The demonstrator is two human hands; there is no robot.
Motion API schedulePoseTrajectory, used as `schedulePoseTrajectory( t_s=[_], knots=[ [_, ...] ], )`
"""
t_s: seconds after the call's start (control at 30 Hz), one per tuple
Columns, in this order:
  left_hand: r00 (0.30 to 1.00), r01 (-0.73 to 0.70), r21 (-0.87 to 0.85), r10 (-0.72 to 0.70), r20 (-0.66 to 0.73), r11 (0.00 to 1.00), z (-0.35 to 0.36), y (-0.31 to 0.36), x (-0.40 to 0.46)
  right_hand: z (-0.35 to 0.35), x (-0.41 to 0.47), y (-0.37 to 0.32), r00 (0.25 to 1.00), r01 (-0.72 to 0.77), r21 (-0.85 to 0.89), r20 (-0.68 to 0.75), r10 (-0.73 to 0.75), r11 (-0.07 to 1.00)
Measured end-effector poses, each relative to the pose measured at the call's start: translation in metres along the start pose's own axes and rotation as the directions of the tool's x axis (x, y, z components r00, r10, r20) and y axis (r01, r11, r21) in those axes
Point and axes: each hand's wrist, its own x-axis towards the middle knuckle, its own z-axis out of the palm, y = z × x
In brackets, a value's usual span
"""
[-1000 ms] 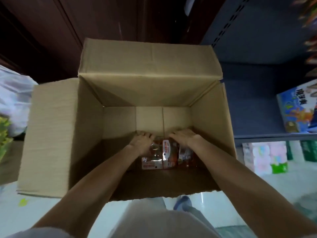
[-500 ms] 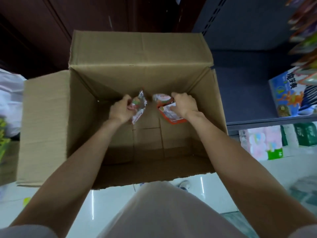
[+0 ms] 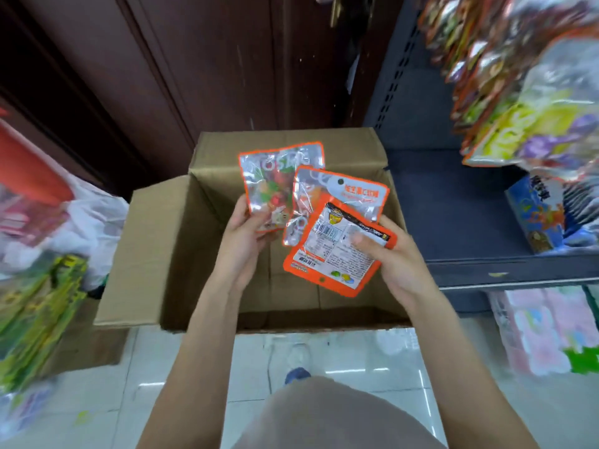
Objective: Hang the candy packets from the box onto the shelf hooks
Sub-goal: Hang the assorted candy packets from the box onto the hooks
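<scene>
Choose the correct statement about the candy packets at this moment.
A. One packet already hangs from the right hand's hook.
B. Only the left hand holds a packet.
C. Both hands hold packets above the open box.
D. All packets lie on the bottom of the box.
C: the left hand grips one packet and the right hand grips two overlapping packets, all raised over the cardboard box.
</scene>
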Motion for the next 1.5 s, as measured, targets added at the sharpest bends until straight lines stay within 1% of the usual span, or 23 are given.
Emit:
schedulePoseTrajectory(
  t_s=[0.17,0.23,0.33,0.4,0.43,0.47,0.5,0.57,0.6,0.63,0.7,0.77,0.8,0.83,0.9,0.93,1.0,1.07,1.1,1.37,1.43,1.47,1.5],
  knots=[
    [0.993,-0.015,-0.103,0.027,0.111,0.995,0.051,0.001,-0.053,-0.035,-0.041,-0.011,0.998,0.042,-0.022,-0.040,-0.043,0.999],
    [0.992,-0.025,-0.030,0.029,0.126,0.999,0.075,-0.003,-0.075,-0.057,-0.062,-0.014,0.996,0.048,-0.063,-0.066,-0.052,0.997],
    [0.997,-0.065,0.115,0.059,0.053,0.991,0.121,-0.022,-0.107,-0.092,-0.095,-0.016,0.992,0.097,-0.147,-0.070,-0.108,0.984],
    [0.993,-0.114,0.089,0.117,-0.033,0.989,0.152,-0.041,-0.126,-0.122,-0.117,-0.015,0.985,0.124,-0.182,-0.095,-0.143,0.975],
    [0.987,-0.140,0.067,0.145,-0.073,0.988,0.166,-0.051,-0.134,-0.139,-0.128,-0.015,0.974,0.145,-0.201,-0.143,-0.175,0.969],
    [0.981,-0.158,0.055,0.163,-0.103,0.986,0.177,-0.058,-0.140,-0.154,-0.138,-0.015,0.952,0.168,-0.203,-0.220,-0.212,0.965],
    [0.977,-0.167,0.060,0.174,-0.122,0.984,0.191,-0.067,-0.149,-0.177,-0.151,-0.015,0.908,0.219,-0.197,-0.316,-0.273,0.956],
    [0.975,-0.166,0.060,0.173,-0.136,0.984,0.210,-0.079,-0.161,-0.209,-0.172,-0.019,0.772,0.379,-0.196,-0.472,-0.426,0.905],
    [0.978,-0.161,0.044,0.165,-0.125,0.986,0.221,-0.085,-0.167,-0.221,-0.184,-0.024,0.700,0.476,-0.219,-0.492,-0.518,0.852],
    [0.983,-0.153,0.034,0.155,-0.095,0.988,0.232,-0.089,-0.172,-0.231,-0.192,-0.029,0.642,0.564,-0.265,-0.456,-0.617,0.782],
    [0.991,-0.132,0.013,0.133,-0.036,0.991,0.255,-0.092,-0.182,-0.243,-0.202,-0.036,0.546,0.680,-0.420,-0.256,-0.798,0.601],
    [0.995,-0.099,-0.054,0.099,-0.002,0.994,0.275,-0.091,-0.190,-0.255,-0.201,-0.036,0.465,0.696,-0.632,0.036,-0.885,0.340],
    [0.997,-0.079,-0.098,0.081,0.010,0.992,0.284,-0.090,-0.192,-0.263,-0.199,-0.033,0.465,0.665,-0.704,0.128,-0.876,0.250],
    [0.997,-0.064,-0.129,0.068,0.023,0.990,0.291,-0.089,-0.193,-0.273,-0.197,-0.029,0.479,0.638,-0.740,0.164,-0.862,0.213],
    [0.998,-0.036,-0.159,0.045,0.050,0.987,0.300,-0.086,-0.194,-0.286,-0.198,-0.026,0.533,0.621,-0.739,0.155,-0.832,0.261],
    [0.997,-0.022,-0.160,0.033,0.066,0.987,0.304,-0.085,-0.194,-0.292,-0.198,-0.025,0.533,0.630,-0.729,0.156,-0.832,0.267],
    [0.995,0.000,-0.143,0.015,0.104,0.990,0.311,-0.086,-0.193,-0.302,-0.197,-0.029,0.500,0.673,-0.707,0.220,-0.837,0.217],
    [0.990,0.003,-0.120,0.014,0.139,0.993,0.318,-0.088,-0.190,-0.307,-0.191,-0.034,0.445,0.719,-0.684,0.320,-0.837,0.121],
    [0.988,-0.001,-0.110,0.018,0.155,0.994,0.321,-0.089,-0.188,-0.309,-0.187,-0.037,0.434,0.727,-0.681,0.356,-0.827,0.088],
    [0.969,-0.087,-0.073,0.101,0.225,0.994,0.346,-0.083,-0.159,-0.334,-0.159,-0.067,0.395,0.697,-0.703,0.537,-0.746,-0.137],
    [0.975,-0.113,-0.064,0.123,0.182,0.991,0.349,-0.083,-0.150,-0.339,-0.148,-0.073,0.418,0.620,-0.757,0.540,-0.730,-0.206],
    [0.981,-0.117,-0.067,0.126,0.145,0.991,0.350,-0.084,-0.145,-0.344,-0.144,-0.074,0.460,0.536,-0.817,0.494,-0.738,-0.213],
    [0.987,-0.116,-0.078,0.124,0.106,0.990,0.349,-0.085,-0.140,-0.351,-0.139,-0.075,0.511,0.443,-0.881,0.402,-0.760,-0.168]
  ],
)
